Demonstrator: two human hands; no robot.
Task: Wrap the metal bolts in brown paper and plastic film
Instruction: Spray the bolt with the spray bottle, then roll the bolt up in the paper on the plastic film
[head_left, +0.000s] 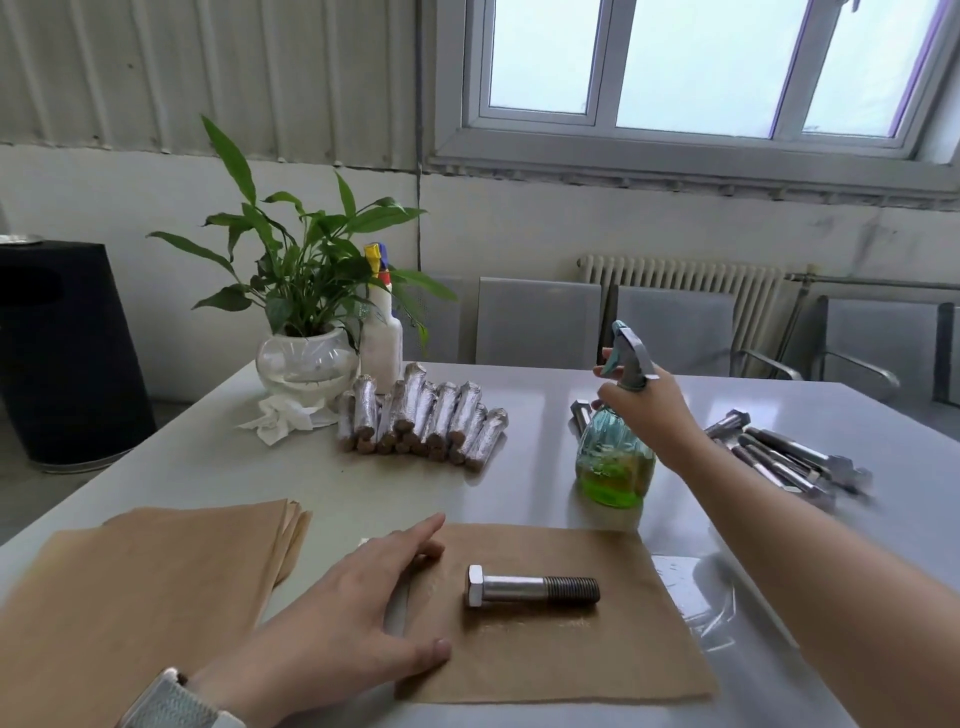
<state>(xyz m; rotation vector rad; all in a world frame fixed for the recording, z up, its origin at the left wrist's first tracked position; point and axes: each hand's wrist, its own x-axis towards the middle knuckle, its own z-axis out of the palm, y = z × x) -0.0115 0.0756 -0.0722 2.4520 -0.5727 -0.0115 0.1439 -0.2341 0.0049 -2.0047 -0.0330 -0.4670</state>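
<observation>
A metal bolt (532, 591) lies on a sheet of brown paper (561, 654) near the table's front edge, head to the left. My left hand (353, 608) lies flat on the left edge of that sheet, fingers straight. My right hand (647, 410) grips the neck of a teal spray bottle (613, 462) with green liquid, standing on the table beyond the sheet. A stack of brown paper sheets (171, 571) lies at the front left. Plastic film (696, 597) lies at the sheet's right edge. Several wrapped bolts (421, 415) are piled at the back centre. Loose bolts (795, 457) lie at the right.
A potted plant in a glass bowl (306, 364), a white spray bottle (382, 343) and crumpled tissue (283, 415) stand at the back left. Grey chairs (675, 327) line the table's far side. A black bin (57, 353) stands on the floor at the left.
</observation>
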